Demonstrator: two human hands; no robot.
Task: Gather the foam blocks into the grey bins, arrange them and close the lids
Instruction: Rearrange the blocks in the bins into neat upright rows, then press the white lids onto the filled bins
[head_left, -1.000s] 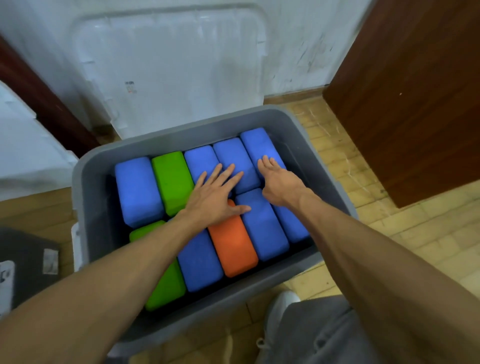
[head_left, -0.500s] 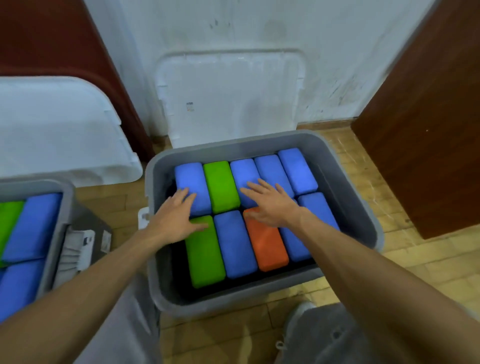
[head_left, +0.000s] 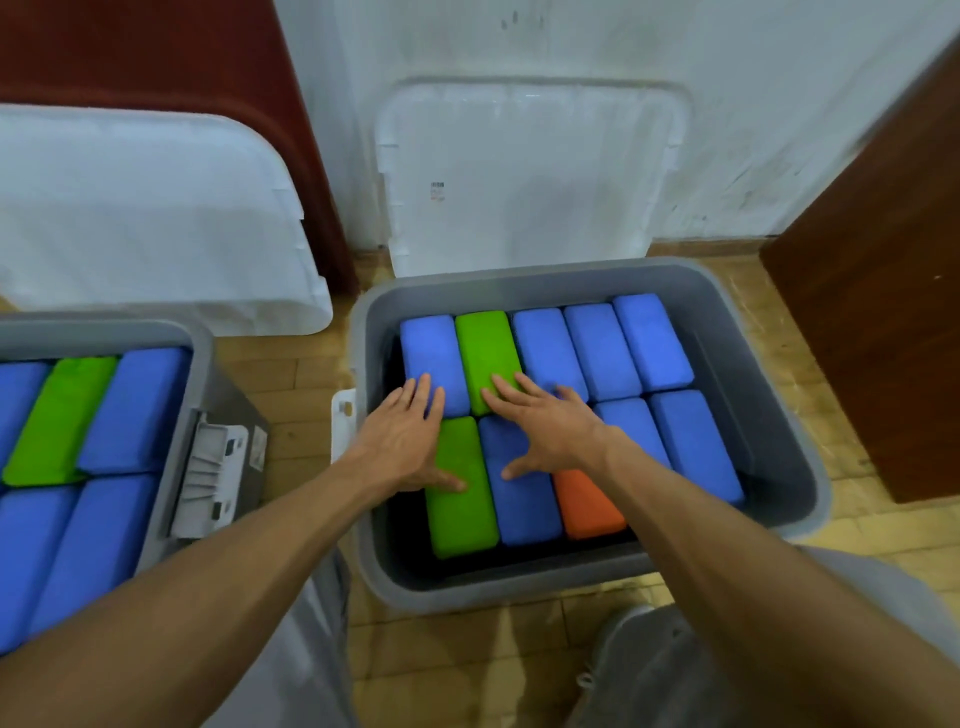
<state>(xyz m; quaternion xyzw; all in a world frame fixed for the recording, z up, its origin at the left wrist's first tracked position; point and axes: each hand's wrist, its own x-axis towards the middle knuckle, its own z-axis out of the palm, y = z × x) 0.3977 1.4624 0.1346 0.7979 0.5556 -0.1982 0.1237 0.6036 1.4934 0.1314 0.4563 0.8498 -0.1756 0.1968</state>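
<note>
A grey bin (head_left: 545, 283) in front of me holds two rows of foam blocks: several blue ones, a green block (head_left: 485, 353) in the back row, another green block (head_left: 460, 514) and an orange block (head_left: 587, 506) in the front row. My left hand (head_left: 408, 439) lies flat, fingers apart, across the back-left blue block (head_left: 428, 348) and the front green block. My right hand (head_left: 550, 426) rests spread on the back green block and a front blue block (head_left: 524, 506). A second grey bin (head_left: 171, 332) at the left is also packed with blue and green blocks.
Two white lids lean upright behind the bins: one (head_left: 524, 171) against the wall behind the right bin, one (head_left: 135, 208) behind the left bin. A brown wooden panel (head_left: 872, 312) stands to the right. The floor (head_left: 296, 395) is wood parquet. My knee (head_left: 675, 675) is at the bottom.
Both hands slid leftward over the blocks, from the middle and right to the left half of the bin. The view panned, bringing the left bin and its lid into sight.
</note>
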